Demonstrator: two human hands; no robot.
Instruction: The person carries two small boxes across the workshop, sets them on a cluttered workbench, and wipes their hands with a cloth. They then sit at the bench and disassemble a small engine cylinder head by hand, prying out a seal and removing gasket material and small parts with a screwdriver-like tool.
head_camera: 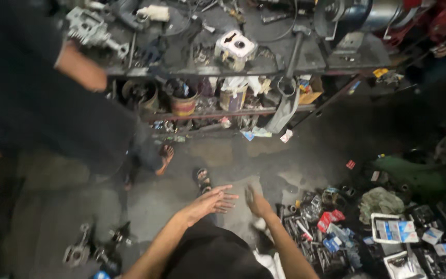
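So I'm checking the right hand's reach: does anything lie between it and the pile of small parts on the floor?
Nothing visible does. The right hand hangs empty just left of the parts pile, with only bare floor between.

To your right on the floor lies a scatter of small packages. A red packet (330,219) sits among the metal parts, with small blue boxes (332,243) just below it. Farther right, a white tray (391,229) holds blue and white boxes (394,231), and more white boxes (439,243) lie beside it near the edge of view. A small red label (350,164) lies alone on the bare floor. Below the shelf lie a blue and white wrapper (249,135) and a white scrap (286,136).
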